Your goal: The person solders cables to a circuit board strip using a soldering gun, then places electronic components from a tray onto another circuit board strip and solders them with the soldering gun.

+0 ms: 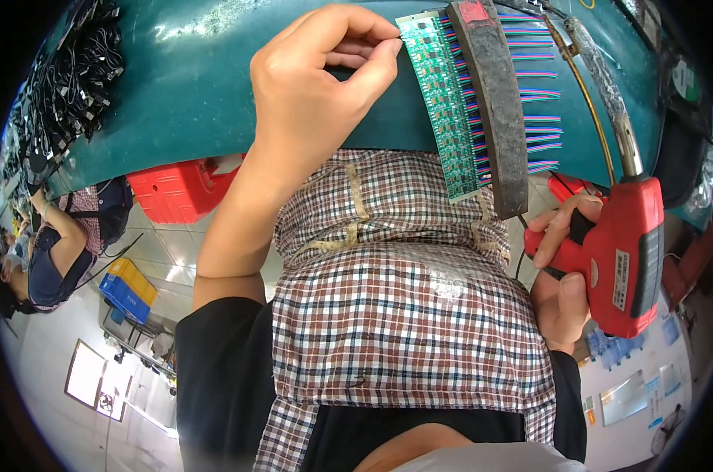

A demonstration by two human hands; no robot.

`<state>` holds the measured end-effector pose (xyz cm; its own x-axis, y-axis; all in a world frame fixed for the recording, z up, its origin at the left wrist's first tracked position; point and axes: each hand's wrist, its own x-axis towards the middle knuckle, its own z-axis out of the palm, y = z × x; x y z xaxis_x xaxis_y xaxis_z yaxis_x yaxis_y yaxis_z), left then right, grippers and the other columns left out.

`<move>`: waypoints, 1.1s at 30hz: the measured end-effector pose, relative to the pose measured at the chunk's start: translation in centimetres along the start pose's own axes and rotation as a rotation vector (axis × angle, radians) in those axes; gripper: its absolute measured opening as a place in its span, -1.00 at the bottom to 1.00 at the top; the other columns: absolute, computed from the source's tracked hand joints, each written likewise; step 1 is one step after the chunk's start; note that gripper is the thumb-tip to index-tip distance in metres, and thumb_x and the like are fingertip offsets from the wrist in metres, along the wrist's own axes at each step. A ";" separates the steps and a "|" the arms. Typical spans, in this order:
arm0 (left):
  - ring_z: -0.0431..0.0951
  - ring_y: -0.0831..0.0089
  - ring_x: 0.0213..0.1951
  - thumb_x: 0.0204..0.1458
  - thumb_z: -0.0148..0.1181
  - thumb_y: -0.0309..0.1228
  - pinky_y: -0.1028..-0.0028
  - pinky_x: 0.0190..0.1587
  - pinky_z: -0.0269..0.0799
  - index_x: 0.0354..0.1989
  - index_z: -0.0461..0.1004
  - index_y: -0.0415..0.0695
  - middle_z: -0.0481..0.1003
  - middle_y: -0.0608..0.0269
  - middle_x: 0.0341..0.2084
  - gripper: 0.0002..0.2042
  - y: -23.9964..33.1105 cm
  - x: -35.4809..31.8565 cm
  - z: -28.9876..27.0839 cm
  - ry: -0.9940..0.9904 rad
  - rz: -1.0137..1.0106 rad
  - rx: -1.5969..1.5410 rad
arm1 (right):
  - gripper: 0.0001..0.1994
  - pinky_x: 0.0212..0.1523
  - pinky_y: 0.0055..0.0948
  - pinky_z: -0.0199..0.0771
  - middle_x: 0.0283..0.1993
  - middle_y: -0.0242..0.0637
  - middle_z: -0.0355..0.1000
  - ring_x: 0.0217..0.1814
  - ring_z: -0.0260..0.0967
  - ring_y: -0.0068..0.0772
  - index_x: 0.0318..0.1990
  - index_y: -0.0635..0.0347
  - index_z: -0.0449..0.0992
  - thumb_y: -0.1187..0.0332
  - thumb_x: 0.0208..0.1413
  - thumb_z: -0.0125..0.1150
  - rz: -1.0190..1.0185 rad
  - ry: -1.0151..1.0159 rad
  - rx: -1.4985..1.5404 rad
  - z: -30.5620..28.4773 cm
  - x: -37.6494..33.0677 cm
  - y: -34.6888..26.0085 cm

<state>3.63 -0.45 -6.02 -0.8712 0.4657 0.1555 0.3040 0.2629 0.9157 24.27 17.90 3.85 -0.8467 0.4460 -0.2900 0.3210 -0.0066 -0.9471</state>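
From the person's left hand point(317, 79), I see a wide way over the green table point(191, 86) toward nine o'clock, until the heap of black cables point(77, 86) blocks it. At three o'clock the circuit board strip point(443, 118) bars the fingertips, and just beyond, the dark bar point(491, 110) makes a long wall with coloured wires point(539, 94) jutting past it. Toward four, the right hand point(565, 259) and red pistol-shaped tool point(624, 252) stand in the way, its nozzle point(625, 141) pointing to eleven

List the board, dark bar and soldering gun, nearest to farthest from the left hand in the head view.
1. Board: right of the left hand, at its fingertips.
2. Dark bar: beyond the board, to its right.
3. Soldering gun: farthest right, in the right hand.
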 end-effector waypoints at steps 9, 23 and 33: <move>0.66 0.56 -0.34 0.00 0.33 -0.66 0.60 -0.22 0.61 -0.28 0.61 -0.31 0.62 0.26 -0.38 -0.89 0.5 0.1 0.2 -0.030 0.066 0.033 | -0.27 -0.21 -0.34 0.44 -0.09 -0.15 0.28 -0.43 0.28 -0.51 0.19 0.35 0.29 -0.02 0.00 0.31 0.100 0.030 0.039 0.0 -1.2 -0.3; 0.65 0.57 -0.37 -0.04 0.35 -0.65 0.60 -0.27 0.61 -0.34 0.60 -0.28 0.62 0.26 -0.42 -0.91 0.3 0.5 -0.1 -0.006 0.100 0.075 | -0.65 -0.52 -0.56 0.27 -0.27 -0.22 0.36 -0.56 0.18 -0.64 0.13 0.32 0.37 0.48 0.20 0.16 -0.077 -0.107 -0.393 -0.3 -0.3 0.6; 0.65 0.58 -0.38 -0.06 0.33 -0.66 0.61 -0.29 0.60 -0.36 0.60 -0.27 0.61 0.27 -0.43 -0.91 0.3 0.8 -0.4 -0.032 0.095 0.074 | -0.69 -0.52 -0.57 0.25 -0.29 -0.21 0.39 -0.61 0.12 -0.67 0.10 0.35 0.38 0.54 0.21 0.12 -0.083 -0.109 -0.385 0.1 0.4 0.5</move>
<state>2.88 -0.36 -5.43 -0.8245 0.5183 0.2270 0.4131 0.2773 0.8674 24.06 18.02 3.30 -0.9098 0.3333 -0.2474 0.3676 0.3705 -0.8530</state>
